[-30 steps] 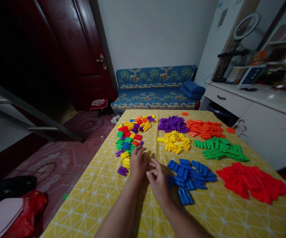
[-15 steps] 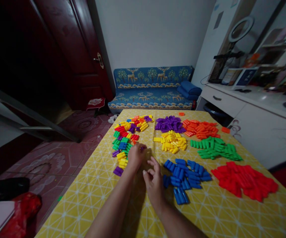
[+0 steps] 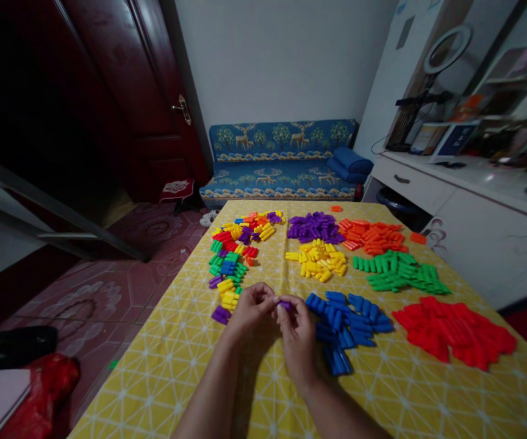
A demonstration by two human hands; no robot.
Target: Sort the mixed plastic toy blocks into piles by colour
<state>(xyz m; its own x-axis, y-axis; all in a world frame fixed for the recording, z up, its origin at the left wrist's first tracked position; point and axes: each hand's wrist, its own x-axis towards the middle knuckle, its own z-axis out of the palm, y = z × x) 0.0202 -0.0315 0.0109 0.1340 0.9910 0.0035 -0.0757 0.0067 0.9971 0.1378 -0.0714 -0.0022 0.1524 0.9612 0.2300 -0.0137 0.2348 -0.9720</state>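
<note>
My left hand [image 3: 249, 308] and my right hand [image 3: 296, 323] meet above the yellow tablecloth [image 3: 181, 366], both pinching a small purple block [image 3: 284, 305] between their fingertips. A mixed pile of coloured blocks [image 3: 236, 244] lies to the left, beyond my left hand. A loose purple block [image 3: 220, 314] sits just left of that hand. Sorted piles lie to the right: blue [image 3: 343, 317] beside my right hand, yellow [image 3: 321, 259], purple [image 3: 311, 227], orange [image 3: 371, 236], green [image 3: 398, 273] and red [image 3: 455, 332].
The table's left edge drops to a tiled floor, where a red bag [image 3: 39, 396] lies. A blue patterned sofa [image 3: 282, 161] stands behind the table. A white cabinet [image 3: 469, 213] with a ring light [image 3: 446, 49] runs along the right.
My left hand has drawn back from the mixed pile with a purple block. My right hand has come up to meet it, and both now pinch that block.
</note>
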